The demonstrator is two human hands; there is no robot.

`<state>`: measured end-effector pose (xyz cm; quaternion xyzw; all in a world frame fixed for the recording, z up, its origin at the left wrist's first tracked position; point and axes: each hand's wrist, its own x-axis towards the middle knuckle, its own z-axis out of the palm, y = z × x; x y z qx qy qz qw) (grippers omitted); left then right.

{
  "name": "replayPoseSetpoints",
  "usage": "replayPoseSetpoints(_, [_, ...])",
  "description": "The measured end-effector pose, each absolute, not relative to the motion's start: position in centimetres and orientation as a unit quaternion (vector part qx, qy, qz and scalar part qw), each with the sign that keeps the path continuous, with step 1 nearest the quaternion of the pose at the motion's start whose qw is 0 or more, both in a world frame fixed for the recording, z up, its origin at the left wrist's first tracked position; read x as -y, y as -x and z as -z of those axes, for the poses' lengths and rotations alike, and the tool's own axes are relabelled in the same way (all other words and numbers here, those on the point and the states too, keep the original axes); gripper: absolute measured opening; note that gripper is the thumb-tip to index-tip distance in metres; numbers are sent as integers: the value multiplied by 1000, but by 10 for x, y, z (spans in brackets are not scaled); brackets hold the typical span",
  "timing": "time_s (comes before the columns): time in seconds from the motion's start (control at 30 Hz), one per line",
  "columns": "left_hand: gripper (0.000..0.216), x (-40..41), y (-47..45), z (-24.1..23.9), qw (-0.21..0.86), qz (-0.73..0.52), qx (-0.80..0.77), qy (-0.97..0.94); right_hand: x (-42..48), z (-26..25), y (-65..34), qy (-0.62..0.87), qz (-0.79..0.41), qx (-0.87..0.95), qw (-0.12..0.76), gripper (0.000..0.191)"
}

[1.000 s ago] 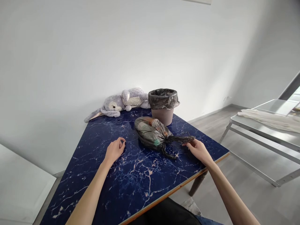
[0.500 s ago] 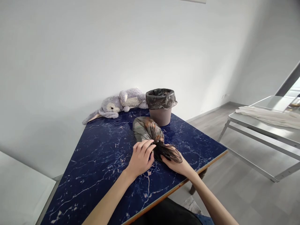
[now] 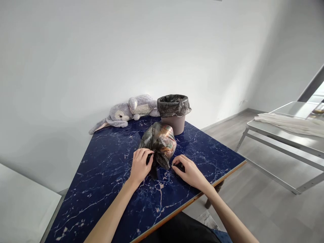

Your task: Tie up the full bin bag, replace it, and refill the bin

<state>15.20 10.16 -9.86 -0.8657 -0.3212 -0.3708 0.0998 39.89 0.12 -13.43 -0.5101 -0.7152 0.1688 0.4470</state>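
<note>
At the far left corner of the blue marbled desk (image 3: 108,192) lies a grey plush toy (image 3: 126,113). The left hand (image 3: 140,166) has its fingers curled onto the near left side of the filled black bag (image 3: 160,143), which sits mid-desk just before the lined bin (image 3: 174,113). The right hand (image 3: 189,172) pinches the bag's plastic at its near right.
</note>
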Motion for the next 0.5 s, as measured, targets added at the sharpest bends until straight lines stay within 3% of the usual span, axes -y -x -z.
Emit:
replayPoseSetpoints(0.33, [18,-82,-166,93,107,372,213,897,3,132,-389,497,-196,714,453,12])
replayPoseSetpoints(0.5, [20,-82,-166,93,116,384,203,893,6,130,-389,488,-204,717,454,40])
